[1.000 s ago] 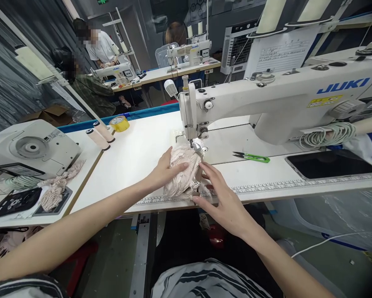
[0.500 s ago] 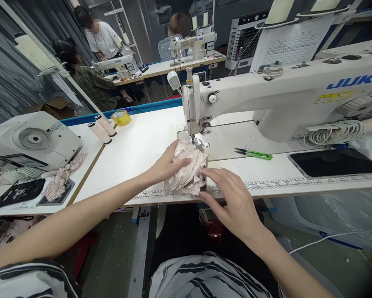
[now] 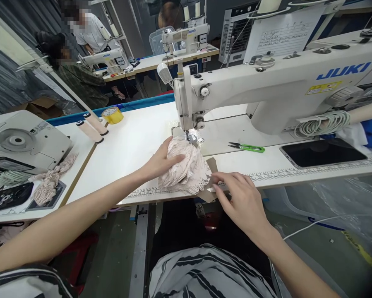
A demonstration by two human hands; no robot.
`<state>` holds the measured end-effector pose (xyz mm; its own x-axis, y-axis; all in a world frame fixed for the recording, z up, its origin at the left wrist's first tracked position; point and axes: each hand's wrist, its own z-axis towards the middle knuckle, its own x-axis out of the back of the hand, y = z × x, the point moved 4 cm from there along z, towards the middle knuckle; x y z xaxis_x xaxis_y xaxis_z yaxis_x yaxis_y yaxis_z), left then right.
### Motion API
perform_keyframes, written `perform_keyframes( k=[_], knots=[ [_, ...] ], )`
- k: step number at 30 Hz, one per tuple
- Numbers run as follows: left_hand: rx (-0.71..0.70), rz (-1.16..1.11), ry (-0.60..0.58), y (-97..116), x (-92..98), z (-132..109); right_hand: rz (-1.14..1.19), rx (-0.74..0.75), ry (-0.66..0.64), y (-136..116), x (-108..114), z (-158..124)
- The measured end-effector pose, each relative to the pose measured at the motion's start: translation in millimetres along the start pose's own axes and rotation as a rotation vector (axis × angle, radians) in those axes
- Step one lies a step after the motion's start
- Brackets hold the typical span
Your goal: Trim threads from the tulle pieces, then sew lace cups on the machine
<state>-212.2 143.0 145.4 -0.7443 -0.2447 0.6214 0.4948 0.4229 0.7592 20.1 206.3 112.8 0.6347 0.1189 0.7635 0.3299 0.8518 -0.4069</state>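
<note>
My left hand (image 3: 161, 163) is closed on a bunched stack of pale pink lace (image 3: 186, 167), thumb on top, at the front edge of the sewing table. At the lace's right side, a flat brown piece (image 3: 213, 164), like paper or card, sticks out from under it. My right hand (image 3: 238, 192) pinches this brown piece near the lace's scalloped edge; the exact grip is partly hidden by the fingers. Just beyond the lace stands the needle and presser foot of the white sewing machine (image 3: 223, 93).
Green thread snips (image 3: 248, 147) and a dark phone (image 3: 324, 153) lie to the right. Yellow tape (image 3: 112, 115) and thread cones (image 3: 90, 131) stand at the left. A second machine (image 3: 21, 140) is further left. Two people (image 3: 80, 78) work at the back.
My right hand has moved slightly right, away from the lace, and more of the brown piece shows. My left hand stays on the lace. The camera view has shifted a little.
</note>
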Motion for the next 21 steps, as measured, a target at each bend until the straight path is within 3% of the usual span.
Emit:
perform_keyframes(
  k=[4,12,18,21],
  knots=[
    [0.0,0.02,0.001,3,-0.2,0,-0.037,0.063,-0.011,-5,0,-2],
    [0.012,0.04,-0.058,4,0.0,5,0.076,0.07,-0.198,-23,-11,4],
    [-0.051,0.103,-0.039,10,-0.8,6,0.318,-0.127,-0.366,-27,-5,22],
    [-0.028,0.015,-0.026,10,-0.5,7,0.438,-0.188,-0.416,-28,-7,29]
  ],
)
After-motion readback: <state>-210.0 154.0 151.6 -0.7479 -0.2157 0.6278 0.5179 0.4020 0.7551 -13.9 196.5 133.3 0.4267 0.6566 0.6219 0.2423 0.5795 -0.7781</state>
